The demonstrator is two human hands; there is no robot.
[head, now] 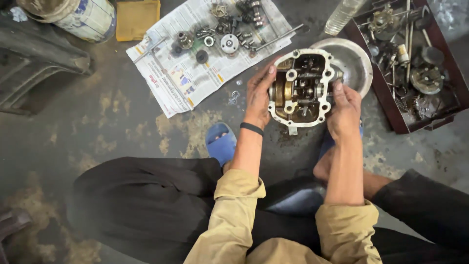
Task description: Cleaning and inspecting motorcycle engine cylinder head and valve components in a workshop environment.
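A grey metal engine head (300,88) with a brass-coloured inner part is held up between both hands above the floor. My left hand (259,95) grips its left side, thumb along the rim; a black band is on that wrist. My right hand (344,110) clasps its right lower side. The open face of the part points at me, showing valves and small steel pieces inside.
A steel bowl (354,61) lies just behind the part. A dark red tray (405,124) of greasy engine pieces stands at right. A newspaper (181,78) with gears, bolts and a rod is spread at the back. Blue sandal (220,142) below; a clear bottle (342,17), yellow cloth (137,17).
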